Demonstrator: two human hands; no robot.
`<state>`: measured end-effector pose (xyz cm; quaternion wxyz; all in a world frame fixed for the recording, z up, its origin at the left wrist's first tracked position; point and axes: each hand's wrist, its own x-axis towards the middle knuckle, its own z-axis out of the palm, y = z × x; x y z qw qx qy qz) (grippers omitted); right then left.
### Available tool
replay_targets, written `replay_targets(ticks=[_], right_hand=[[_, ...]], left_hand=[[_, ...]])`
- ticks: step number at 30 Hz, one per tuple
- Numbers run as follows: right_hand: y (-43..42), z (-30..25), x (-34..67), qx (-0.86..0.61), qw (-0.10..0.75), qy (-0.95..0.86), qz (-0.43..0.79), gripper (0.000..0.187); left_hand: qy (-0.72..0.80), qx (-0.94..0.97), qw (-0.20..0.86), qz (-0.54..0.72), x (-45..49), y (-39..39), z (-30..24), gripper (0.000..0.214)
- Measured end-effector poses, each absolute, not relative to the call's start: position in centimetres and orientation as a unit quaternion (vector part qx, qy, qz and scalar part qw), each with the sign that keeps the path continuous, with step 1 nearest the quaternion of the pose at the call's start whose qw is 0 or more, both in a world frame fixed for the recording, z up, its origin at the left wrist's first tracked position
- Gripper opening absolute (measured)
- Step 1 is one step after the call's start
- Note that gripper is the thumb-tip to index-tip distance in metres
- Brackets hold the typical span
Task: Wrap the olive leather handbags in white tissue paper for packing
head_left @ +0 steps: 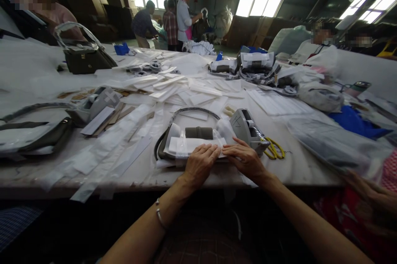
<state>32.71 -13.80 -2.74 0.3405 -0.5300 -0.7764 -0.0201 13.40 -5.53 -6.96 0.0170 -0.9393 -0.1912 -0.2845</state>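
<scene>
An olive-grey handbag (pixel 199 132) lies at the table's front edge, its handle looped away from me. White foam sheet (pixel 178 145) and clear wrap cover part of its front. My left hand (pixel 201 162) lies on the near edge of the wrapping, fingers stretched out side by side. Against the bag's right end, my right hand (pixel 245 160) has its fingers extended, and its fingertips almost meet those of the left. Right beside the bag stands a grey tape dispenser (pixel 246 129), with yellow-handled scissors (pixel 275 148) lying at its foot.
Loose white foam strips (pixel 198 90) cover the table's middle. At left are another handbag (pixel 37 136) and a second tape dispenser (pixel 96 105). Wrapped bags (pixel 256 63) are stacked at the back right. A co-worker's hand (pixel 369 189) is by a plastic-covered item (pixel 328 148) at right.
</scene>
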Motion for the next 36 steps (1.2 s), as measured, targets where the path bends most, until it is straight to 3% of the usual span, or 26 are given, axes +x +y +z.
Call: replay_targets(ticks=[5, 11, 13, 17, 23, 30, 36], right_hand=[[-18.5, -3.0, 32.6, -0.536, 0.36, -0.762, -0.05, 0.017], [-23.7, -7.3, 33.0, -0.552, 0.195, -0.807, -0.07, 0.05], [-23.6, -8.7, 32.6, -0.56, 0.175, -0.804, -0.093, 0.055], [-21.5, -8.9, 30.8, -0.534, 0.251, -0.802, -0.095, 0.046], [-18.2, -6.5, 26.1, -0.502, 0.406, -0.764, -0.006, 0.025], [-16.6, -7.0, 23.1, -0.437, 0.385, -0.812, 0.019, 0.013], [-15.9, -6.0, 21.8, -0.497, 0.463, -0.731, 0.065, 0.014]], left_hand=[[-0.178, -0.942, 0.024, -0.284, 13.2, -5.4, -7.4, 0.038], [-0.159, -0.949, 0.035, -0.269, 13.0, -5.2, -7.2, 0.04], [-0.156, -0.951, 0.039, -0.263, 13.0, -5.3, -7.0, 0.04], [-0.159, -0.952, 0.048, -0.258, 13.0, -5.4, -6.6, 0.039], [-0.146, -0.951, 0.044, -0.269, 9.7, -3.5, -6.5, 0.037], [-0.169, -0.932, 0.026, -0.32, 6.9, -2.6, -7.7, 0.04], [-0.178, -0.925, 0.011, -0.335, 7.7, -2.6, -7.9, 0.035]])
